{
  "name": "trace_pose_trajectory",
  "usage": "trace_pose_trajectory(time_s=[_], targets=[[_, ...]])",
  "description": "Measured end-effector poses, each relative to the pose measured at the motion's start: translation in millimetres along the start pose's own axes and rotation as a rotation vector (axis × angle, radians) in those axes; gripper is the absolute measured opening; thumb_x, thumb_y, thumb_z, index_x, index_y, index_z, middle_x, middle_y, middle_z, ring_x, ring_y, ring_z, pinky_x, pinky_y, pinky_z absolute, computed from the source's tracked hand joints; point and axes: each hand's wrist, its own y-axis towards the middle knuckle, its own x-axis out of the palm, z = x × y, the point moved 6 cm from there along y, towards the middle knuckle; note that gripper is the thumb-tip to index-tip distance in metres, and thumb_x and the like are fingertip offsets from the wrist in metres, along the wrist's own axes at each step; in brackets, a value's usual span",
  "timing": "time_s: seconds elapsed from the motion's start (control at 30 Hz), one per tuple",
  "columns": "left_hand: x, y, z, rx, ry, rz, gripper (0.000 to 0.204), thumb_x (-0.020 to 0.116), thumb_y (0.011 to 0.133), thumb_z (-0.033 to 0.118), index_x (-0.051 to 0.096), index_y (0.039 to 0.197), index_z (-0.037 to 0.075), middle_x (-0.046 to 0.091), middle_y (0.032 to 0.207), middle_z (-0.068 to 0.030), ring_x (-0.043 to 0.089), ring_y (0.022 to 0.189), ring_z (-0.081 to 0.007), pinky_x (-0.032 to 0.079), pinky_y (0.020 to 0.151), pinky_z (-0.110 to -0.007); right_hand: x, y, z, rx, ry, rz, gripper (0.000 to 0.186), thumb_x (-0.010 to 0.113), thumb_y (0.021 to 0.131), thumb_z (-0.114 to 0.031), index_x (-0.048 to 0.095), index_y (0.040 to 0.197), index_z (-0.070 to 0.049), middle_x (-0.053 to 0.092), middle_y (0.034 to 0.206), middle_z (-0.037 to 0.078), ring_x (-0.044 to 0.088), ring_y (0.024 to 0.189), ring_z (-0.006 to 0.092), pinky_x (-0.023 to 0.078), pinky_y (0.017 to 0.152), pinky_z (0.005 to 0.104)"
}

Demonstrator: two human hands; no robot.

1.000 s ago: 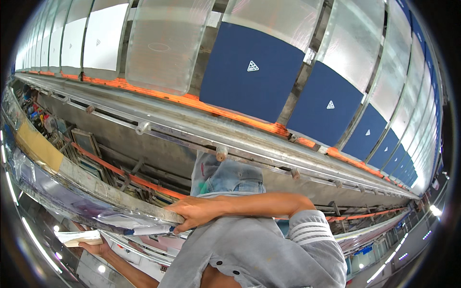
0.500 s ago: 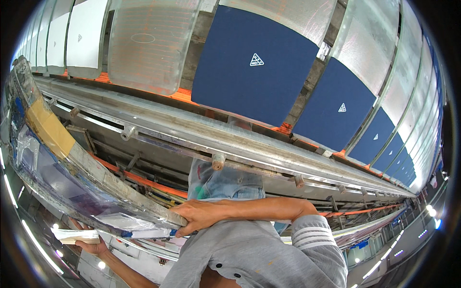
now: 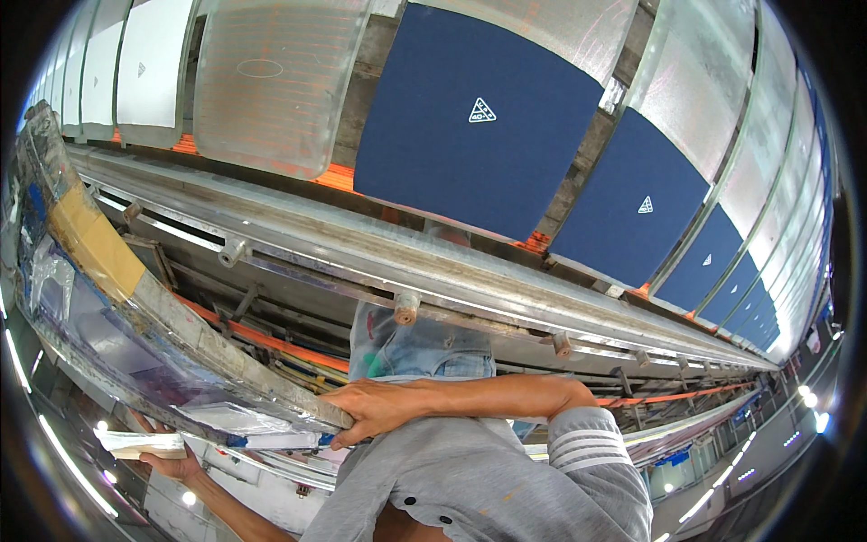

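A long printing screen frame [image 3: 172, 316], stained with ink and patched with brown tape, is tilted up along my left side. My right hand [image 3: 372, 405] grips its near corner, with the thumb on one side and the fingers over the edge. At the lower left, my left hand [image 3: 176, 462] holds a white folded cloth [image 3: 140, 444] against or close to the underside of the frame. Whether the cloth touches the mesh I cannot tell. Part of my left hand's fingers is hidden behind the cloth.
A metal rail [image 3: 361, 262] with stubby pegs [image 3: 406, 308] runs across in front of me. Beyond it lie dark blue fabric panels [image 3: 470, 135] with small white triangle prints, a bare glassy plate [image 3: 271, 90] and white panels [image 3: 149, 68]. Ceiling lights [image 3: 820, 421] show near the rim.
The panels and rail have shifted very slightly left in the view. Both hands keep their hold on the frame and the cloth.
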Motion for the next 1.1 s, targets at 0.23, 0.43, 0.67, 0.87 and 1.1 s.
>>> trace_pose_trajectory(time_s=[0.23, 0.43, 0.67, 0.87, 1.1], targets=[[-4, 7, -8, -0.01, -0.101, -0.13, 0.101, 0.055, 0.096, 0.068, 0.006, 0.168, 0.018, 0.029, 0.171, -0.0088, 0.034, 0.154, -0.0207, 0.033, 0.124, -0.037, -4, 0, -2, 0.019, -0.022, 0.002, 0.048, 0.08, 0.091, -0.031, 0.059, 0.12, 0.001, 0.068, 0.109, 0.021, 0.069, 0.099, 0.0345, 0.053, 0.081, 0.0448], [-18, 2, -15, -0.042, -0.109, -0.067, 0.104, 0.06, 0.092, 0.071, 0.01, 0.167, 0.02, 0.031, 0.17, -0.01, 0.043, 0.147, -0.0291, 0.04, 0.12, -0.042, -3, -1, 5, 0.073, 0.029, -0.017, 0.049, 0.08, 0.091, -0.028, 0.059, 0.124, 0.0, 0.07, 0.107, 0.02, 0.069, 0.098, 0.0325, 0.053, 0.081, 0.0433], [-70, -26, -26, 0.057, -0.297, -0.085, 0.095, 0.05, 0.1, 0.067, 0.012, 0.167, 0.012, 0.03, 0.17, -0.0101, 0.041, 0.148, -0.0303, 0.037, 0.121, -0.043, -13, 18, -15, -0.028, -0.024, -0.107, 0.049, 0.081, 0.092, -0.025, 0.058, 0.128, 0.0, 0.074, 0.106, 0.015, 0.068, 0.094, 0.0238, 0.055, 0.082, 0.0392], [-116, -62, 32, 0.128, -0.347, 0.192, 0.093, 0.056, 0.099, 0.063, 0.022, 0.166, 0.007, 0.035, 0.167, -0.0123, 0.037, 0.151, -0.0285, 0.033, 0.124, -0.042, 22, 25, -29, 0.051, -0.135, -0.24, 0.046, 0.081, 0.092, -0.023, 0.064, 0.128, 0.001, 0.075, 0.111, 0.01, 0.067, 0.095, 0.0159, 0.056, 0.081, 0.0335], [-94, -1, 80, -0.003, -0.297, 0.286, 0.055, 0.076, 0.092, 0.035, 0.06, 0.133, 0.002, 0.066, 0.113, -0.0073, 0.066, 0.095, -0.0218, 0.056, 0.08, -0.039, 35, 75, -91, 0.322, -0.352, -0.301, 0.034, 0.087, 0.085, -0.023, 0.075, 0.107, 0.001, 0.075, 0.104, 0.01, 0.068, 0.102, 0.022, 0.053, 0.092, 0.0362]])
